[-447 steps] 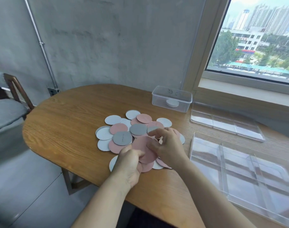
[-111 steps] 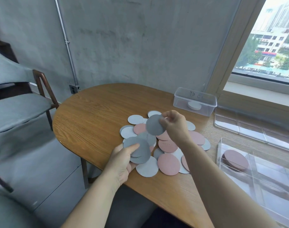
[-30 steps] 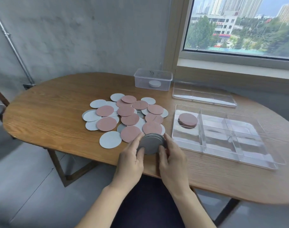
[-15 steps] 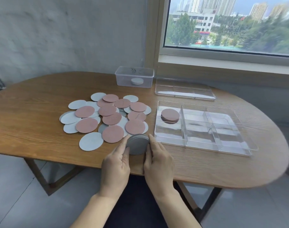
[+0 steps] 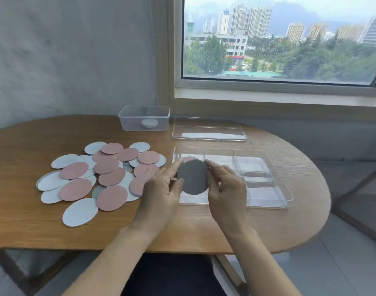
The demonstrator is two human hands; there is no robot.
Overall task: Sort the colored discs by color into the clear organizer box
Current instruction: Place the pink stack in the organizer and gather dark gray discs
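View: head camera, the only one supplied.
Grey discs (image 5: 193, 177): being held up on edge, flat face tilted toward the camera, above the near-left part of the clear organizer box (image 5: 268, 204). The number in the bundle cannot be told.
Left hand (image 5: 161, 193): fingers and thumb are being curled round the left rim of the grey discs. Nothing else is being held.
Right hand (image 5: 225, 186): fingers are being curled against the right rim. The two-sided grip is judged to be squaring the bundle so it can be set down as one.
Pink stack (image 5: 189, 158): being partly hidden behind the grey discs, at the far end of the box's left compartment.
Target compartment: not being shown. A bay free of pink is judged to be needed, since colours are being separated.
Loose discs (image 5: 110, 174): pink and white ones are being shown overlapped on the table (image 5: 33, 221), left of the box, with a little grey beneath.
Lid (image 5: 208, 131): being shown flat beyond the box, so the bays are reachable.
Small tub (image 5: 144, 117): being shown at the far edge, with a white puck inside.
Progress: judged early, as most discs are unsorted.
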